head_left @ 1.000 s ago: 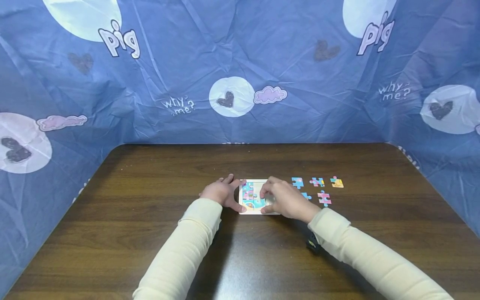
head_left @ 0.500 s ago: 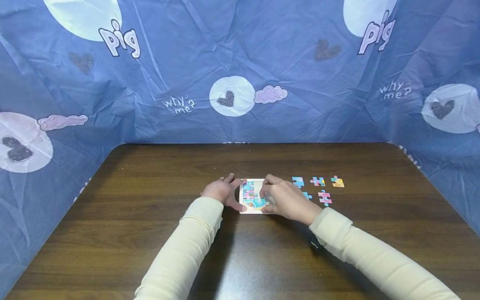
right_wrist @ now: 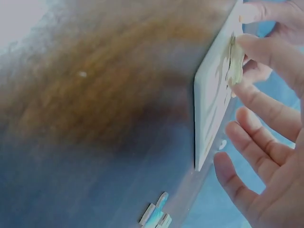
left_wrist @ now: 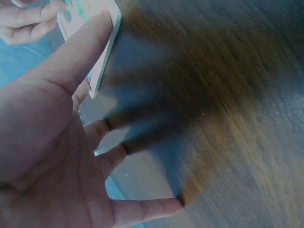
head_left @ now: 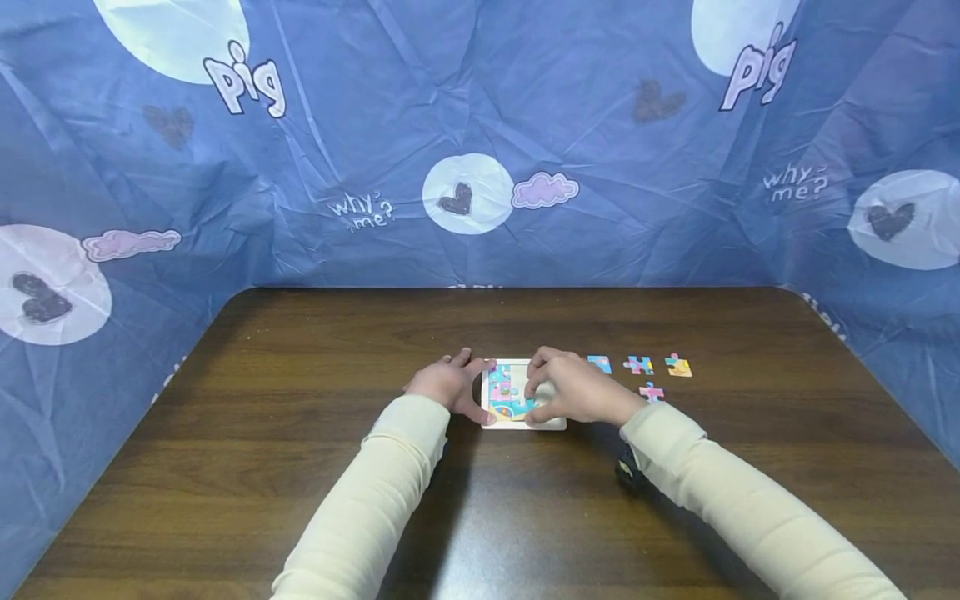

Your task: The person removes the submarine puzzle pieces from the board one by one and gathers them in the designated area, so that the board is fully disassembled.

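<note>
A small white-framed jigsaw board (head_left: 513, 426) lies flat on the table, its left side filled with blue and pink pieces. My left hand (head_left: 438, 385) is spread at the board's left edge, thumb and index fingertips resting on the frame. In the left wrist view the other fingers of that hand (left_wrist: 57, 142) stretch out over the wood. Over the board's right part, my right hand (head_left: 579, 390) pinches a jigsaw piece (right_wrist: 235, 64) between thumb and index finger, right at the board's surface. Its remaining fingers are loosely bent, and they hide part of the board.
Several loose jigsaw pieces lie right of the board, among them a blue one (head_left: 600, 363), a yellow one (head_left: 678, 365) and a pink one (head_left: 652, 392) partly behind the right wrist. A blue printed cloth (head_left: 480, 258) hangs around the dark wooden table (head_left: 337, 350).
My right hand stays at the same part of the board, shifting very slightly, and now covers a small blue loose piece seen before. The left hand keeps its place on the frame.
</note>
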The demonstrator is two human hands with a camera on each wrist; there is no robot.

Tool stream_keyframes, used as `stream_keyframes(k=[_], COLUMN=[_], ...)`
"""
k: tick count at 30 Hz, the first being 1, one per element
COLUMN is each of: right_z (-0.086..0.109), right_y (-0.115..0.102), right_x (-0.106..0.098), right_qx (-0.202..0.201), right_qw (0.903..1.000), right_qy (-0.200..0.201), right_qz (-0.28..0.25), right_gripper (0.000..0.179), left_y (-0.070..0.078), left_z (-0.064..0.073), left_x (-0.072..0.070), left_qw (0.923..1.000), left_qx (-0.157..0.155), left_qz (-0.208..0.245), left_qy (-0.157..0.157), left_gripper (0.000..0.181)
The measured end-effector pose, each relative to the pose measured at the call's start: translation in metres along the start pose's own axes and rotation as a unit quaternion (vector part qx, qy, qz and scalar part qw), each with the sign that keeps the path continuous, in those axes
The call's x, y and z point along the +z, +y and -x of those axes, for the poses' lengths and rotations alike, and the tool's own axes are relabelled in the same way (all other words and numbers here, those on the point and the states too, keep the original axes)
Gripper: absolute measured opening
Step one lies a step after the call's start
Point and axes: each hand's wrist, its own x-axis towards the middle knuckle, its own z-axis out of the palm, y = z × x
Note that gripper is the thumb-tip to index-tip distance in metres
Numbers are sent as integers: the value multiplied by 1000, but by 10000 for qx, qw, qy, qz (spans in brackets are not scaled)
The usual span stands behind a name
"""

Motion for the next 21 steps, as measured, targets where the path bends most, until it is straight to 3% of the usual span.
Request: stream_keyframes(k=[10,21], right_z=[14,28], right_y=[7,18], right_x=[-3,-6], right_qx=[223,135], right_qw=[9992,9972], right_qy=[12,511], right_qz=[-339,-536], right_gripper=[21,24], left_y=[0,-1], left_z=[-1,2], left_x=[1,0], left_qw=[10000,9998], left_qx=[40,173], left_qz=[12,-29], left_qy=[-34,37], left_gripper=[88,86])
